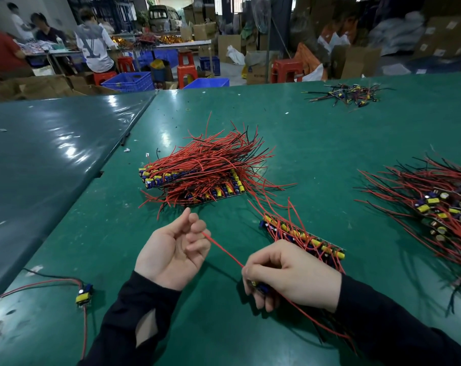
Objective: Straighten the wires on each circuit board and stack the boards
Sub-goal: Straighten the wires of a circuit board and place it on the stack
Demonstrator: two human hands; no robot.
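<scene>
My right hand (pixel 287 276) grips a small circuit board (pixel 261 286) with blue and yellow parts, low over the green table (pixel 303 128). A red wire (pixel 224 249) runs taut from that board up-left to my left hand (pixel 173 249), whose curled fingertips pinch its end, palm up. More red wires trail from the board under my right forearm. A row of stacked boards (pixel 303 237) lies just beyond my right hand. A larger stack of boards (pixel 197 180) with red and black wires fanned to the right sits at the table's centre.
A pile of boards with tangled wires (pixel 440 207) lies at the right edge. One single board (pixel 84 294) with red and black wires lies at the near left. A small heap of boards (pixel 348 95) sits far right. People work at tables beyond the table's far edge.
</scene>
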